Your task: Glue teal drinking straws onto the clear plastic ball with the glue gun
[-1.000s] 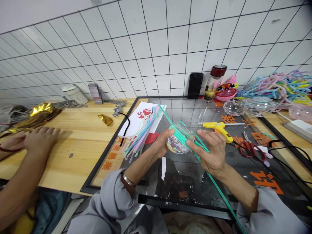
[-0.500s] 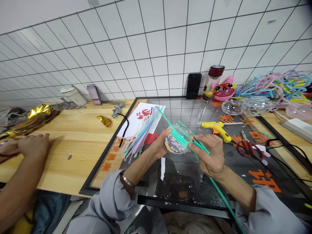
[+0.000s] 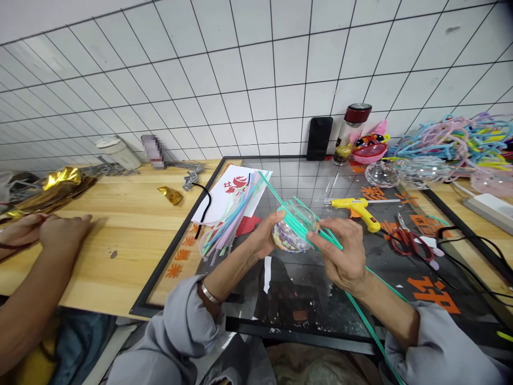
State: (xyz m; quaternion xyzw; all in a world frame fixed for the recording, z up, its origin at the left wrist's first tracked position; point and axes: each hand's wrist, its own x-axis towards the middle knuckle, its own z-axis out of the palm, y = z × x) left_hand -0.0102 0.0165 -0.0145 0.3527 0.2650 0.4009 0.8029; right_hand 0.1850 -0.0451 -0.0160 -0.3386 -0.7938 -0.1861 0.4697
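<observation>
1. The ball (image 3: 289, 244), clear and with multicoloured shreds seen in its lower part, is held up between the two hands, over the middle of the black-framed board (image 3: 316, 291).
2. Green strips (image 3: 295, 222) are laid side by side across the ball; their long ends are trailed beneath the right forearm to the lower edge of the view.
3. By the left hand (image 3: 265, 235), the ball is gripped at its left side, the thumb pressed on the strips; the other fingers are partly hidden.
4. By the right hand (image 3: 345, 255), the strips are pinched between thumb and fingers at the ball's right side, with the thumb tip set against them.
5. To the left, a bundle of pastel sticks (image 3: 230, 224) is spread partly over white paper (image 3: 218, 199) printed in red, with a red piece (image 3: 247, 225) beside it.
6. To the right, a yellow glue gun (image 3: 356, 205) is laid on the board, near red-handled scissors (image 3: 407, 243).
7. Behind, a black phone (image 3: 319, 139) is leaned against the tiled wall (image 3: 288, 69), beside a red-capped bottle (image 3: 352, 131).
8. At the far left, a person's hands (image 3: 64, 232) are rested on the wooden table (image 3: 132, 235), near gold foil (image 3: 62, 179).
</observation>
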